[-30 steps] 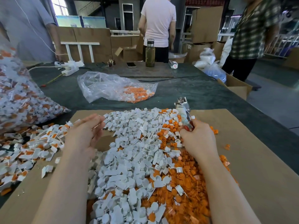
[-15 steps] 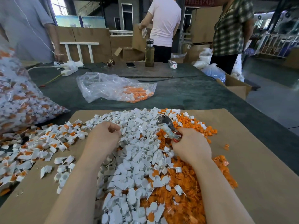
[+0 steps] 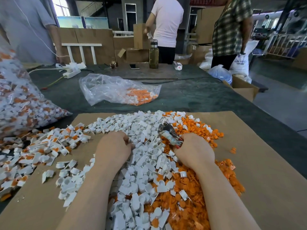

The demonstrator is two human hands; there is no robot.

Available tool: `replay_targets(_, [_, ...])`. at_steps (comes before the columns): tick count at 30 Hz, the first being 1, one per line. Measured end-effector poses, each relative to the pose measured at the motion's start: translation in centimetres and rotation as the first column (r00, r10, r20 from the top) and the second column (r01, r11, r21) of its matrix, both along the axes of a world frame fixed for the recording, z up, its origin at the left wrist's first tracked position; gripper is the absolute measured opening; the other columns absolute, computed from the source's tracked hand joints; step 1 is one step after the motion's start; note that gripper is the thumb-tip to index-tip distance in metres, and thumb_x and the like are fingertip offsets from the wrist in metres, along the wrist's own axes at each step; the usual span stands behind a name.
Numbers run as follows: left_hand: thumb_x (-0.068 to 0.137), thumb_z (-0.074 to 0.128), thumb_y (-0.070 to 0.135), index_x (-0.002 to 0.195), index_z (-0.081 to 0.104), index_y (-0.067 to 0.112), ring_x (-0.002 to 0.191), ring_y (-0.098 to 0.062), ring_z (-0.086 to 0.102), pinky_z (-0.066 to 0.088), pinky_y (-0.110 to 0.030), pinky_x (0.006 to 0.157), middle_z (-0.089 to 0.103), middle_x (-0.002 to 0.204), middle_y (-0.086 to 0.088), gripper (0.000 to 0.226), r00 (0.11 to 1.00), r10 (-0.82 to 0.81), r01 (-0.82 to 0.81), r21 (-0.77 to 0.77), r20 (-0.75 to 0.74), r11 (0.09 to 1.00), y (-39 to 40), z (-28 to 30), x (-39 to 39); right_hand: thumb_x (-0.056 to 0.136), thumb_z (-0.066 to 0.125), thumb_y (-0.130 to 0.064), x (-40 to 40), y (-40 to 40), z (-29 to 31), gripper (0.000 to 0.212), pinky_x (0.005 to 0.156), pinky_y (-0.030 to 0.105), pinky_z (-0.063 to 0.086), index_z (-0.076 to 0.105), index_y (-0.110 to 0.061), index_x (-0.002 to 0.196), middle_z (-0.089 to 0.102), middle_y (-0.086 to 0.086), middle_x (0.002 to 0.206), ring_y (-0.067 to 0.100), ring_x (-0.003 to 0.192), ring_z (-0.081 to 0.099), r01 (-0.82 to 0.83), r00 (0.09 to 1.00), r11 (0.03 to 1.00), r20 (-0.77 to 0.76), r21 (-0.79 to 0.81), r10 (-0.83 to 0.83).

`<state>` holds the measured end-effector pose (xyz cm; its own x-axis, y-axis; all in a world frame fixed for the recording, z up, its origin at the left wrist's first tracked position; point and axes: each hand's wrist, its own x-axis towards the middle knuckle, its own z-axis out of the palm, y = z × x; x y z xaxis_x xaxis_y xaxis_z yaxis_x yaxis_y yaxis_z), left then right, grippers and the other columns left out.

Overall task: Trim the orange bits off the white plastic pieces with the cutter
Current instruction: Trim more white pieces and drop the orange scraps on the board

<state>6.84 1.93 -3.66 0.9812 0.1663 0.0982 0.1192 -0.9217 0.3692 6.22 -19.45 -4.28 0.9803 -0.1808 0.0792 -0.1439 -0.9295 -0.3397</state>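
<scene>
**Operator:** Where is the work and where is the cutter?

**Instructor:** The cutter (image 3: 169, 136) sits in the right hand (image 3: 193, 151), whose fingers are clenched round the red handles; the metal head points to 11 o'clock over the heap. Whether the blades are parted cannot be told. The trimmed white plastic pieces (image 3: 146, 156) form the central heap on the cardboard sheet (image 3: 265, 180). The cut-off orange bits (image 3: 191, 185) lie from 1 to 5 o'clock of that heap. The untrimmed pieces (image 3: 44, 146), white with orange attached, lie at 9 o'clock.

**Operator:** What is the left hand doing?

**Instructor:** The left hand (image 3: 114, 149) rests on the white heap with fingers curled down into it. Whether they grasp a piece cannot be told.

**Operator:** How should the step be done well?

**Instructor:** Judged from the layout, the step is to fetch the next piece. Take one from the 9 o'clock stock, not the finished heap. Present the orange tab clear of the fingertips, cut flush at the joint, and drop each part on its own side.

**Operator:** Anything beyond the sheet?

**Instructor:** A clear bag (image 3: 116, 89) of orange scrap lies at 12 o'clock on the green surface (image 3: 199, 97).
</scene>
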Motion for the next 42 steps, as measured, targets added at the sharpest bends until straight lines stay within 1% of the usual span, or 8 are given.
replay_targets(6, [0.092,0.067,0.037,0.118,0.063,0.028,0.093,-0.02,0.063,0.049,-0.031,0.077,0.067,0.113,0.0,0.027,0.998,-0.048,0.053,-0.105,0.051,0.993,-0.1,0.2,-0.2,0.084,0.062,-0.036,-0.3,-0.1,0.1,0.015,0.047,0.024,0.037,0.052,-0.027,0.079,0.055,-0.01,0.075,0.009,0.064,0.052,0.012,0.999,1.0,0.036,-0.029,-0.011])
replay_targets(10, [0.093,0.067,0.028,0.104,0.069,0.028,0.087,-0.015,0.06,0.044,-0.026,0.073,0.067,0.111,0.0,0.011,0.996,-0.074,0.079,-0.128,0.046,0.989,-0.2,0.1,-0.2,0.088,0.059,-0.043,-0.4,-0.1,0.2,0.03,0.046,0.025,0.033,0.039,-0.028,0.071,0.051,-0.009,0.073,0.008,0.061,0.047,0.044,0.995,0.999,0.088,-0.019,-0.042])
replay_targets(21, [0.095,0.065,0.033,0.113,0.063,0.021,0.097,-0.021,0.06,0.046,-0.03,0.077,0.066,0.112,-0.003,0.023,0.999,-0.035,0.033,-0.064,-0.026,0.997,0.1,0.1,0.0,0.089,0.062,-0.029,-0.1,0.1,0.8,0.008,0.05,0.022,0.037,0.057,-0.024,0.093,0.057,-0.012,0.073,0.008,0.064,0.055,-0.084,0.967,0.94,0.253,0.331,-0.002])
replay_targets(27, [0.09,0.07,0.035,0.1,0.056,0.024,0.072,-0.01,0.06,0.045,-0.028,0.058,0.065,0.074,0.012,0.021,0.998,0.009,0.007,-0.247,0.062,0.969,-0.3,0.5,-0.4,0.09,0.063,-0.028,-0.3,0.6,1.1,0.01,0.055,0.02,0.037,0.059,-0.021,0.096,0.06,-0.013,0.08,0.007,0.067,0.056,-0.16,0.938,0.894,0.347,0.419,0.006])
replay_targets(30, [0.083,0.079,0.033,0.096,0.063,0.024,0.066,-0.008,0.065,0.048,-0.026,0.058,0.068,0.076,0.009,0.022,0.986,0.099,-0.012,-0.541,0.131,0.841,-0.9,1.6,-0.8,0.089,0.065,-0.026,-0.5,0.6,1.3,0.007,0.054,0.017,0.034,0.059,-0.023,0.087,0.058,-0.012,0.074,0.007,0.063,0.053,-0.203,0.911,0.866,0.412,0.457,-0.004])
replay_targets(33, [0.073,0.087,0.022,0.089,0.071,0.021,0.066,-0.009,0.073,0.057,-0.023,0.063,0.075,0.075,-0.001,0.023,0.983,0.101,0.072,-0.826,0.154,0.559,-1.8,2.8,-1.2,0.088,0.067,-0.023,-0.7,0.7,1.6,0.004,0.053,0.021,0.042,0.063,-0.023,0.087,0.062,-0.012,0.073,0.01,0.064,0.057,-0.253,0.895,0.806,0.445,0.536,-0.015])
replay_targets(37, [0.073,0.085,0.011,0.088,0.075,0.016,0.064,-0.01,0.071,0.055,-0.015,0.062,0.075,0.071,0.0,0.019,0.988,0.041,0.128,-0.935,0.149,0.331,-3.3,3.7,-1.8,0.09,0.067,-0.02,-1.1,0.9,1.9,0.004,0.057,0.026,0.052,0.067,-0.018,0.093,0.066,-0.008,0.076,0.01,0.072,0.061,-0.316,0.874,0.742,0.485,0.592,-0.014])
replay_targets(42, [0.078,0.077,-0.003,0.098,0.07,0.008,0.068,-0.019,0.074,0.061,-0.025,0.064,0.075,0.077,-0.012,0.024,0.997,0.025,0.068,-0.986,0.073,0.155,-4.8,3.7,-2.2,0.088,0.07,-0.024,-1.3,1.6,2.0,0.01,0.054,0.009,0.042,0.066,-0.019,0.095,0.058,-0.014,0.067,-0.007,0.062,0.056,-0.36,0.848,0.712,0.529,0.603,-0.02])
